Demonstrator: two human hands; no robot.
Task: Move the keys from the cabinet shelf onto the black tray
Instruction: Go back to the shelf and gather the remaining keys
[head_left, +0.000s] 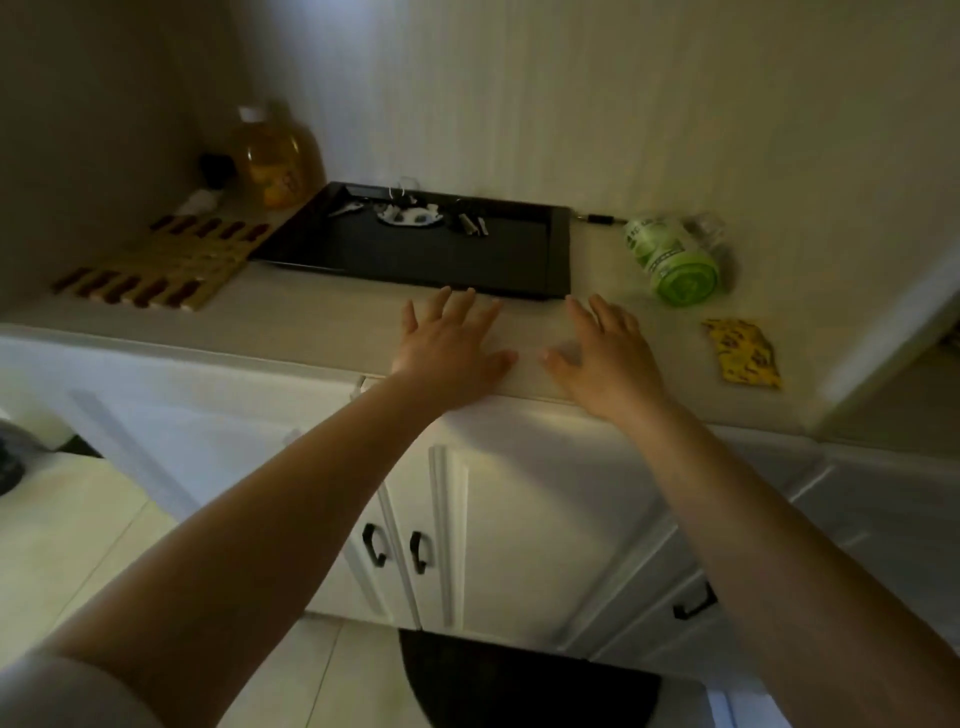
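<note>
Resting palm-down on the table, both hands are lying flat with fingers spread and holding nothing: the left hand just in front of the near rim of the black tray, the right hand beside it. The keys are lying on the tray near its far edge, in a few bunches. A green-lidded jar is lying on its side to the right, with a yellow packet nearer the table edge. A bottle of yellow liquid is standing in the far left corner, behind a slatted wooden trivet.
</note>
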